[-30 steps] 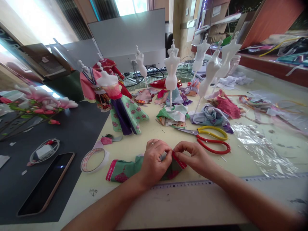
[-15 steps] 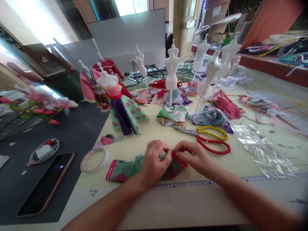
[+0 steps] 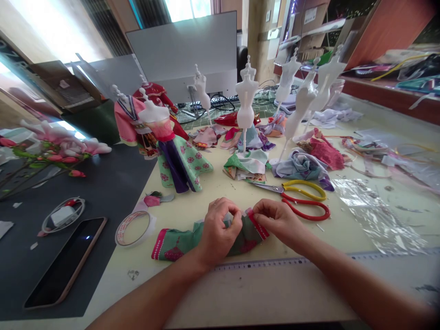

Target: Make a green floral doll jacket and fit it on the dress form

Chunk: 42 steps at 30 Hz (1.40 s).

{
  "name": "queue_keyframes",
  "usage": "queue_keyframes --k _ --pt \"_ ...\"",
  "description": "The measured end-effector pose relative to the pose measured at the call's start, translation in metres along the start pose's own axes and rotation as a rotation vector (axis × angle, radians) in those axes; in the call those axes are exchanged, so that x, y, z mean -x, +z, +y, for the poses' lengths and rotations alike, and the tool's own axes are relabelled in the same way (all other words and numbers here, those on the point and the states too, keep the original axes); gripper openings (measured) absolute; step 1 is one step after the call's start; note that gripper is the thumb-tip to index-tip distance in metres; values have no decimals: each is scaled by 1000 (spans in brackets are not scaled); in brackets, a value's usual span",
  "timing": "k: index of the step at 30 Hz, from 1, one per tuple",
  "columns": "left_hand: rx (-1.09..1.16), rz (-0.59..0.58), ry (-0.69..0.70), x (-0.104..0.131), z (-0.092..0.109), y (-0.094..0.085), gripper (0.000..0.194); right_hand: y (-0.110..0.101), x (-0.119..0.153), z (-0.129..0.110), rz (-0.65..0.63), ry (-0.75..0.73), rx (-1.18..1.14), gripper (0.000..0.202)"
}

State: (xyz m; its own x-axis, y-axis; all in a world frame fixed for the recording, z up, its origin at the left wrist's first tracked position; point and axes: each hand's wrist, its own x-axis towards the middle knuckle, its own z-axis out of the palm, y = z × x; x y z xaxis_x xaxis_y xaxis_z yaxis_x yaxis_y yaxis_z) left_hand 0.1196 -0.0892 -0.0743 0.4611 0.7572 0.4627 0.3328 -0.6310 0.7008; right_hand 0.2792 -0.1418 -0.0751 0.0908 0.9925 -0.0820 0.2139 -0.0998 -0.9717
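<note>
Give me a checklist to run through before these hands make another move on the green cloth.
1. Right hand gripping the cloth: ok, thumb and finger pinch its pink edge near the upper corner.
2. Left hand holding something: cannot tell, its fingertips are too small to read.
3. Green cloth flat: not ok, it looks rumpled beside the left hand.
4. Scissors put down: ok, lying on the table beyond the right hand.
5. Ruler uncovered: not ok, the right forearm crosses it.
</note>
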Motion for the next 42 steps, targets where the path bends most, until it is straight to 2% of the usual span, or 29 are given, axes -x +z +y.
queue_keyframes --k 3,6,8,11,13,15,17,22,24,26,28,31,33,36,42 --pt "41 49 23 1 1 -4 11 0 -1 2 8 8 -11 8" --pt "99 52 184 6 9 -8 10 -1 0 3 11 11 -14 8" --pt "138 -62 363 13 19 -9 9 -1 -1 3 10 16 -7 8" --pt "128 -357 651 24 33 -7 4 -1 -1 5 7 13 -9 7" --pt "92 -513 796 30 39 -3 10 -1 -2 8 5 7 -11 6" --pt "63 -616 890 36 40 2 17 -1 -3 10 2 11 -5 7" --pt "66 -684 923 41 39 6 19 -1 -4 12 -2 22 -3 7" --pt "119 -772 915 46 39 10 21 -2 -5 12 -20 53 -18 9" --pt "117 -747 938 45 39 9 19 -3 -5 11 -22 53 -6 9" --pt "121 -644 915 42 36 7 19 -4 -4 10 -25 47 18 9" --pt "107 -496 795 36 30 4 18 -6 -3 9 -36 38 63 8" --pt "32 -277 458 23 15 -1 10 -10 -1 8 -50 12 177 5" --pt "-17 -188 282 14 4 -3 10 -14 2 8 -52 -7 261 5" --pt "-61 -165 168 5 -7 -3 11 -18 5 7 -44 -30 403 9" --pt "-167 -246 180 7 -8 -2 8 -21 10 2 -49 -25 662 22"
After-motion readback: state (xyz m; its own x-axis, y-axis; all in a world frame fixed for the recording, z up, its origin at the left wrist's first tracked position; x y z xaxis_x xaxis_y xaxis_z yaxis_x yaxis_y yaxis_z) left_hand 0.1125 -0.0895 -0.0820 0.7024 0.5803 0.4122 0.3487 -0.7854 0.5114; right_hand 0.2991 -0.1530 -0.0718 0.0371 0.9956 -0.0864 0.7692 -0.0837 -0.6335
